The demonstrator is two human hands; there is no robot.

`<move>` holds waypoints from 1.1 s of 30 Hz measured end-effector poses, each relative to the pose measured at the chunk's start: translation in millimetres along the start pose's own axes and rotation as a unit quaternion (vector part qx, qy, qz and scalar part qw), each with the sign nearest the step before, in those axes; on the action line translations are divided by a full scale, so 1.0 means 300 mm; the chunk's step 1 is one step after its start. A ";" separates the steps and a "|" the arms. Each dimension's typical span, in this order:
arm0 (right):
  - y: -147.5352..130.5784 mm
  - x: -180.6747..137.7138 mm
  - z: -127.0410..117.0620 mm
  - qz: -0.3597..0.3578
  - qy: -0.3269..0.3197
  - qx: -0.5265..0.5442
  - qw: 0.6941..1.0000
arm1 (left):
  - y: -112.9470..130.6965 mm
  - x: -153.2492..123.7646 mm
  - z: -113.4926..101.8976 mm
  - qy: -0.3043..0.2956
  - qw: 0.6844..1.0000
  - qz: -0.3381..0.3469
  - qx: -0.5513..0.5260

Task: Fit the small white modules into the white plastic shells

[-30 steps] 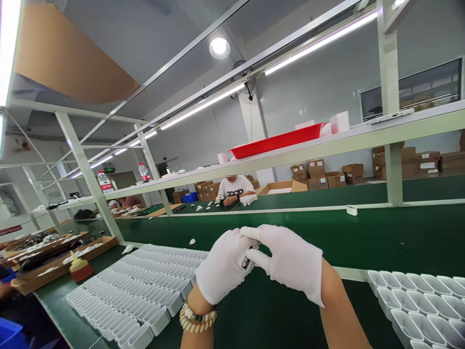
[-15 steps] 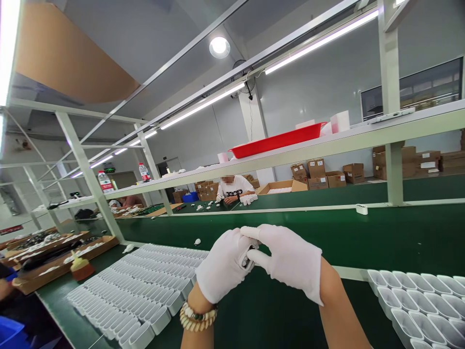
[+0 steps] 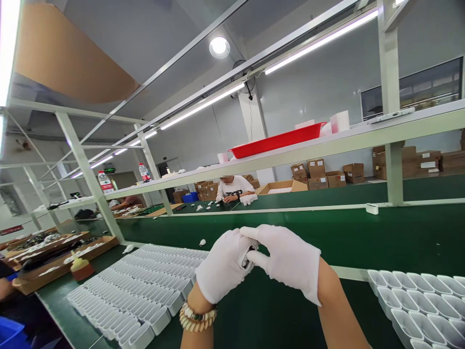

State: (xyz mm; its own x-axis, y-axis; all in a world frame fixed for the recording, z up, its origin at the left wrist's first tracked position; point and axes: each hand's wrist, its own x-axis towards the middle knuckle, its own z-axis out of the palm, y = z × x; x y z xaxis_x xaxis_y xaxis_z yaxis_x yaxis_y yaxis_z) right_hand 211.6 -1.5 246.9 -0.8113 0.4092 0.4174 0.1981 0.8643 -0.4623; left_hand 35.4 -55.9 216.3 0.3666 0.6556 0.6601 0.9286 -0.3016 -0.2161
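Both my hands wear white gloves and meet in front of me above the green bench. My left hand [image 3: 223, 264] is closed around a small part with a white edge and a dark, metallic-looking inside [image 3: 247, 259], mostly hidden by the fingers. My right hand [image 3: 286, 259] presses thumb and fingers against the same part from the right. To the left lie dense rows of white oval open-topped housings [image 3: 145, 286]. More such white housings [image 3: 417, 300] stand at the right edge. A small white piece [image 3: 202, 242] rests beyond my left hand.
A green conveyor belt [image 3: 308, 237] runs across ahead, carrying a white oblong piece [image 3: 372, 208]. Above it, a shelf holds a red tray [image 3: 276, 140]. A yellowish bottle [image 3: 80, 266] and cardboard trays [image 3: 36, 278] are at left. A co-worker [image 3: 236, 188] sits across the belt.
The small white piece and the white oblong piece on the belt have shifted right. My hands keep nearly the same pose on the part.
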 end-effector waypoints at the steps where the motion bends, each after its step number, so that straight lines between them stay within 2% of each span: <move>1: 0.001 -0.001 0.000 0.000 0.000 0.003 1.000 | 0.000 0.000 -0.001 -0.003 1.000 -0.001 0.000; 8: 0.007 -0.009 -0.002 -0.004 0.014 0.036 0.999 | 0.002 0.003 0.000 -0.036 0.999 -0.024 -0.004; 12: 0.002 -0.003 -0.004 -0.001 0.001 0.014 1.000 | -0.001 0.001 0.004 -0.018 1.000 -0.012 -0.004; 18: 0.002 0.005 0.001 -0.009 0.008 -0.004 1.000 | 0.004 0.003 -0.003 -0.043 0.998 -0.033 -0.010; 27: 0.005 0.009 0.016 -0.010 0.021 -0.037 0.999 | 0.007 0.010 0.000 -0.038 0.999 -0.023 0.024; 33: 0.004 -0.003 0.002 -0.010 0.003 0.015 1.000 | 0.002 -0.002 -0.007 -0.042 0.998 -0.040 -0.007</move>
State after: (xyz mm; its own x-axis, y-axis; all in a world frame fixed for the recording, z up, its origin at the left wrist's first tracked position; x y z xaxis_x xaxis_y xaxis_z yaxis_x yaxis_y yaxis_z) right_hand 212.1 -0.9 245.6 -0.8115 0.3943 0.4312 0.1654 0.8628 -0.4778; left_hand 35.7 -57.8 217.3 0.2959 0.7329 0.6127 0.9542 -0.2558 -0.1549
